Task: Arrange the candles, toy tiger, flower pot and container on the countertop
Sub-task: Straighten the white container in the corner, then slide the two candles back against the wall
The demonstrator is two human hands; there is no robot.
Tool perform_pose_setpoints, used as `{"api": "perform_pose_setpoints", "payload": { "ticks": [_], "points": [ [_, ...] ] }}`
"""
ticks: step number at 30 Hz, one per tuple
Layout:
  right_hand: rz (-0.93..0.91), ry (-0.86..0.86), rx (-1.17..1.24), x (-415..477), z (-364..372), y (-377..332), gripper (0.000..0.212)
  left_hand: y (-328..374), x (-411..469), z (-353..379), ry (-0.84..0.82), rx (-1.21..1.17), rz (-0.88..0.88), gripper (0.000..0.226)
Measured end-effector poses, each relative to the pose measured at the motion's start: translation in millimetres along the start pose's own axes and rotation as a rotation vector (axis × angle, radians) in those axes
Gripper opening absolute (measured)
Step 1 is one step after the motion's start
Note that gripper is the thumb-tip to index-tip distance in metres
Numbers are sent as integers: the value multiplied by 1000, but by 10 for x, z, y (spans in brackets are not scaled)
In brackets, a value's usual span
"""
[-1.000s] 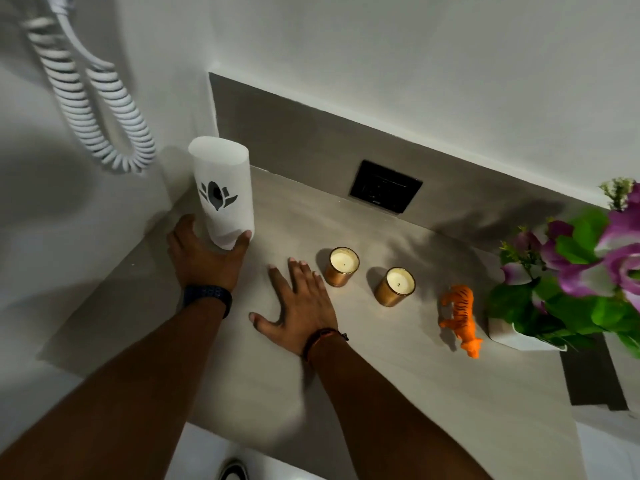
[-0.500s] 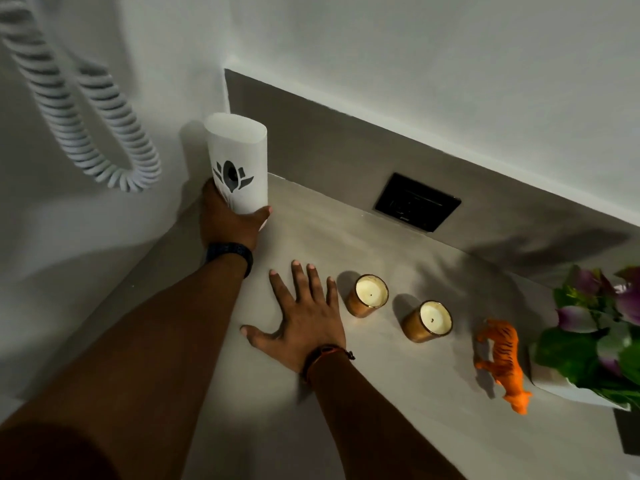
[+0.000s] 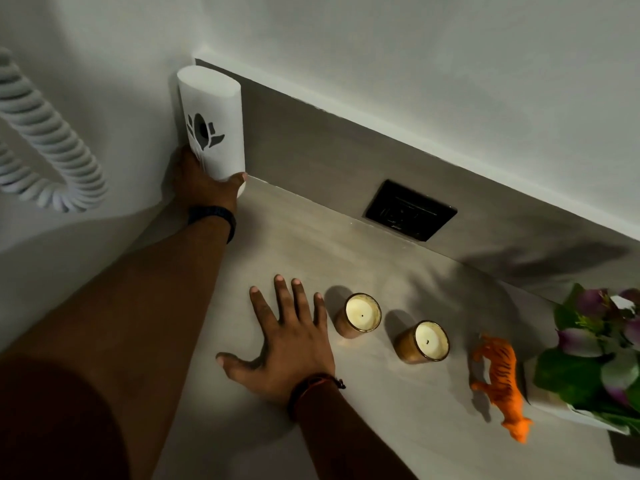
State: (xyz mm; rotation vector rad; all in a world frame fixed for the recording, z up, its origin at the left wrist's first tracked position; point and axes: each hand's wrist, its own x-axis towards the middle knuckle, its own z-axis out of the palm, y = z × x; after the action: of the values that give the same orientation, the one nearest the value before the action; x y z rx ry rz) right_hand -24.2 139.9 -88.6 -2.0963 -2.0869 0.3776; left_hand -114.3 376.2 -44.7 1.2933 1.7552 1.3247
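Observation:
A tall white container (image 3: pixel 213 126) with a black emblem stands in the back left corner of the grey countertop (image 3: pixel 381 420). My left hand (image 3: pixel 202 183) grips its base. My right hand (image 3: pixel 287 344) lies flat on the counter, fingers spread, holding nothing. To its right sit two gold jar candles: one (image 3: pixel 362 315) just beyond my fingertips, the other (image 3: pixel 424 341) further right. An orange toy tiger (image 3: pixel 500 379) stands beside a white flower pot (image 3: pixel 568 410) with purple flowers and green leaves at the right edge.
A white coiled cord (image 3: pixel 45 150) hangs on the left wall. A black socket plate (image 3: pixel 410 209) sits in the grey backsplash behind the candles. White walls close off the back and the left side.
My left hand has slid the white container back and left into the corner against the wall. My right hand has stayed flat on the counter. The view shifted left.

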Motion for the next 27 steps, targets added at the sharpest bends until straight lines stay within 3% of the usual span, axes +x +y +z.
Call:
{"api": "perform_pose_setpoints", "payload": {
  "ticks": [18,21,24,27],
  "points": [
    [0,68,2,-1,40,14,99,26,-62,41,122,206,1,110],
    [-7,95,44,-25,-9,-19,94,34,-420,-17,53,177,57,113],
    [-75,262,126,-166,-80,-42,75,-36,-884,-95,-135,139,155,96],
    [-80,615,141,-442,-137,1,52,-106,-1317,-189,-326,112,158,86]
  ]
}}
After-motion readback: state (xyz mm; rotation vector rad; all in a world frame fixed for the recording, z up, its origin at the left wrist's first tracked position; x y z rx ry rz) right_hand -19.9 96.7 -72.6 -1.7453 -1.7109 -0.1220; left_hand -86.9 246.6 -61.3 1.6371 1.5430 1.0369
